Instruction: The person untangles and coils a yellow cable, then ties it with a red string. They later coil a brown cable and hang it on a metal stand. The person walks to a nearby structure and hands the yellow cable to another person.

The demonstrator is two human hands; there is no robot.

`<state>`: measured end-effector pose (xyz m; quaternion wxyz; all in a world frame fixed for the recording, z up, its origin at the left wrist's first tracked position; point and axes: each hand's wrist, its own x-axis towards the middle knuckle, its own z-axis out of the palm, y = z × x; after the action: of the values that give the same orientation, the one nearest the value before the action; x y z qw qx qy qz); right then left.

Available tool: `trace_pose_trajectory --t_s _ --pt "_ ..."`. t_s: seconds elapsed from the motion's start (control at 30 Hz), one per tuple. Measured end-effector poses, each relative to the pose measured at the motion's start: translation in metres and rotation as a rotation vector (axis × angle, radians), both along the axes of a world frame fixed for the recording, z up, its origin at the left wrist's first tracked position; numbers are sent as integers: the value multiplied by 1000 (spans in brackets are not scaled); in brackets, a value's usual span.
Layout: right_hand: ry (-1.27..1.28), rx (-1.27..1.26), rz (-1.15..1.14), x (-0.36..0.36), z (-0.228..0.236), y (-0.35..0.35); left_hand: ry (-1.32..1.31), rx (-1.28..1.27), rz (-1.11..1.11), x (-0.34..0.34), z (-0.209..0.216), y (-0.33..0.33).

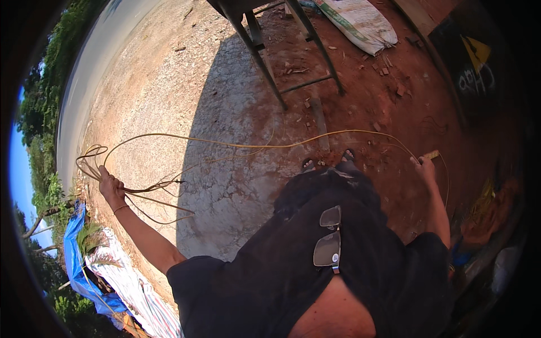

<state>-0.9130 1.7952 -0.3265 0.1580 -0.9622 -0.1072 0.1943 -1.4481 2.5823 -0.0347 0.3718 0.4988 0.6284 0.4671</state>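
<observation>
My left hand (111,186) is grasping loops of yellow cable (290,146), middle left of the frame, my right hand (424,168) is gripping it, middle right.

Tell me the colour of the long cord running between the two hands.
Yellow; the cord shows best in the head view.

Cannot see all of the stand (259,61) at twelve o'clock, cut off; cannot count yellow cable (287,146) strands inside left hand (111,187) at nine, nor identify shadowed clutter (478,225) at four.
</observation>
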Motion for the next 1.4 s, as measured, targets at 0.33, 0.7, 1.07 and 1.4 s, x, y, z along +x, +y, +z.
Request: trace_pose_trajectory --t_s 0.33,0.7,1.07,1.4 --pt "533 731 366 -138 130 305 -602 -816 -666 152 -154 -205" --pt "387 836 658 -215 145 370 -332 -843 -867 216 -161 -279" --pt "388 794 769 -164 87 321 -380 -617 -677 231 -112 -233" --pt "610 791 655 -133 83 278 -557 -299 -535 200 -89 -160"
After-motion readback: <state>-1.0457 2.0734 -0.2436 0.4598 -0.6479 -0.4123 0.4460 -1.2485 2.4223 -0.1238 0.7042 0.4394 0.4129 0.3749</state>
